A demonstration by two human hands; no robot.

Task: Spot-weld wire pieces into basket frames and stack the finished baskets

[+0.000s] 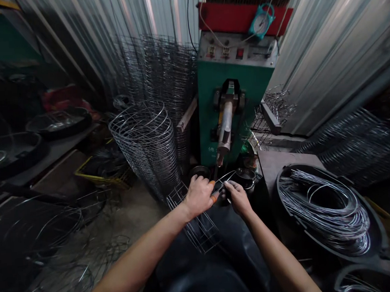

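Note:
In front of the machine, a wire grid piece [202, 240] rests over my lap, its bars running under my left hand [200, 194]. That hand is closed around part of the grid, with orange bands on its fingers. Just to the right, my right hand [237, 197] pinches a thin metal wire [228, 176] whose curve passes between both hands. The fingertips of the two hands are close together. Above them, the electrode arm [225, 126] of a green machine [209, 105] points down, apart from the wire. Where the wire meets the grid is hidden by my fingers.
Left of the machine stand tall stacks of wire baskets [145, 144]. A round black tub [283, 206] of wire rings [331, 208] is at right. Loose wire lies on the floor at left, near a yellow crate [99, 180]. A teal clock [262, 22] hangs on the machine.

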